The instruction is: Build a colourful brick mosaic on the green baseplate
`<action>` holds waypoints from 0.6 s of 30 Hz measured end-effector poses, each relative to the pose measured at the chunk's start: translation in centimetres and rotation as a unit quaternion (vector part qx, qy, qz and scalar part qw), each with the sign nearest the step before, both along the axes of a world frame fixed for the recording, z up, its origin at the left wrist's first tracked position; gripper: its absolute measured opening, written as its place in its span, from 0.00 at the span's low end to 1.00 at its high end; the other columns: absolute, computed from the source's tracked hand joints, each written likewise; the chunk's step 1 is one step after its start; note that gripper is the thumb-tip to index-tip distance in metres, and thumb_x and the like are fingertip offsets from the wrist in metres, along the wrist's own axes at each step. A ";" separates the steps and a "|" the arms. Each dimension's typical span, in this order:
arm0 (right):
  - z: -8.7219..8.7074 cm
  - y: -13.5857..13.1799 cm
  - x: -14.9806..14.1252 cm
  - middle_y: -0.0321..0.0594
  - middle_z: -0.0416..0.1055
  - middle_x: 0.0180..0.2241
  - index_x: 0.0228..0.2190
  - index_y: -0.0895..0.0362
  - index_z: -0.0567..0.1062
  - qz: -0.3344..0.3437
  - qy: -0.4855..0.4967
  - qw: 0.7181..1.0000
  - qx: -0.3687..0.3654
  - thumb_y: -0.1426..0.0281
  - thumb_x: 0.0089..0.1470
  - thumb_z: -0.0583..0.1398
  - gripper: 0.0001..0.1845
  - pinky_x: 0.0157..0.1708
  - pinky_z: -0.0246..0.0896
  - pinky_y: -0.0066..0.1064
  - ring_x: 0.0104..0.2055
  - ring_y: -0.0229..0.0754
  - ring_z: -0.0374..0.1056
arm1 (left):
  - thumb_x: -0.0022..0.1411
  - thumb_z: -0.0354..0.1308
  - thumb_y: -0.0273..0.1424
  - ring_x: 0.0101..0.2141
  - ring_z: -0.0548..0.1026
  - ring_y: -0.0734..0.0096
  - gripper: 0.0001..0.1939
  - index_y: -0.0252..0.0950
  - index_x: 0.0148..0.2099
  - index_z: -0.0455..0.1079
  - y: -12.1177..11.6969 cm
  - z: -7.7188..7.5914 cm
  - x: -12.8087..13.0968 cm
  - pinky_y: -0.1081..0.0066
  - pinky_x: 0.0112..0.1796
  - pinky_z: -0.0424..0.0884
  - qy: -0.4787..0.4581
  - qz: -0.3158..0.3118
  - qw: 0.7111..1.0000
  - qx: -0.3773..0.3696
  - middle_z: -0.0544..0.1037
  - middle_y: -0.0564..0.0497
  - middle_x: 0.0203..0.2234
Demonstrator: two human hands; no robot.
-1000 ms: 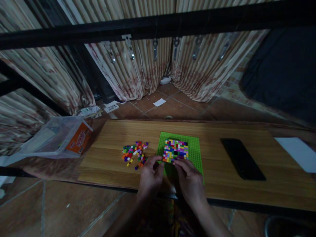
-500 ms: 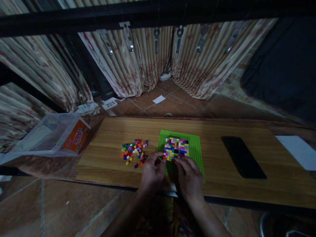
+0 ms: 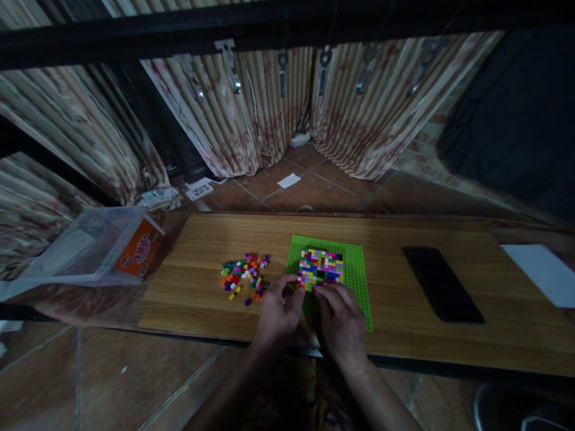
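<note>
A green baseplate lies on the wooden board, with a block of many-coloured small bricks pressed onto its middle. My left hand and my right hand meet at the near edge of that block, fingers curled and pinched together at the lowest row. What the fingertips hold is too small to make out. A loose pile of small coloured bricks lies on the board just left of my left hand.
A black phone lies on the board to the right, and a white sheet beyond it. A clear plastic bag with an orange box sits at the left. Striped curtains hang behind, under a black bar.
The view has tipped slightly and steadied. Both hands have stayed at the near edge of the brick block, the right fingertips shifting a little to the left.
</note>
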State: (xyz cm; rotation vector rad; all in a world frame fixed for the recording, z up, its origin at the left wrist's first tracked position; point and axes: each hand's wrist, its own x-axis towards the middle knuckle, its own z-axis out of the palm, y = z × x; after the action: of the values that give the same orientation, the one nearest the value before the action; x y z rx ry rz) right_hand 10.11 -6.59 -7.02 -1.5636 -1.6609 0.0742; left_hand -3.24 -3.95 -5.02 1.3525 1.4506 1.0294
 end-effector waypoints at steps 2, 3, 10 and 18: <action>0.3 0.1 0.0 0.41 0.75 0.37 0.36 0.53 0.78 0.005 0.018 1.000 -0.005 0.69 0.60 0.55 0.11 0.42 0.66 0.33 0.40 0.41 0.70 | 0.56 0.59 0.33 0.27 0.74 0.73 0.16 0.34 0.47 0.69 0.3 0.4 0.4 0.75 0.27 0.70 0.004 0.008 1.000 -0.016 0.78 0.49 0.34; 0.4 0.1 0.0 0.41 0.75 0.36 0.36 0.54 0.77 0.009 0.028 1.000 -0.008 0.69 0.60 0.55 0.11 0.41 0.66 0.33 0.40 0.41 0.70 | 0.54 0.60 0.32 0.28 0.75 0.72 0.17 0.34 0.46 0.69 0.4 0.7 0.6 0.75 0.28 0.70 0.013 0.016 1.000 -0.021 0.78 0.48 0.34; 1.2 -0.1 0.4 0.40 0.76 0.36 0.38 0.54 0.76 0.004 0.106 0.993 -0.046 0.69 0.58 0.56 0.09 0.40 0.66 0.33 0.38 0.41 0.71 | 0.51 0.62 0.29 0.31 0.76 0.69 0.17 0.34 0.45 0.70 0.9 1.0 1.5 0.71 0.33 0.73 0.044 0.045 0.998 -0.024 0.78 0.49 0.32; 1.6 0.1 0.3 0.41 0.76 0.35 0.35 0.54 0.77 -0.036 0.178 0.980 -0.084 0.66 0.55 0.58 0.09 0.39 0.65 0.35 0.37 0.43 0.71 | 0.50 0.62 0.29 0.29 0.76 0.71 0.18 0.33 0.45 0.69 1.1 0.7 1.7 0.70 0.33 0.72 0.034 0.051 0.996 -0.058 0.78 0.48 0.33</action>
State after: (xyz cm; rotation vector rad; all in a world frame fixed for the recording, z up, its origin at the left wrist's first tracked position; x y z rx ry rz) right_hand 10.45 -6.44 -5.46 -1.6245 -1.3429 0.4405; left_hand -1.50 -2.88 -4.29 1.2526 1.6185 0.9556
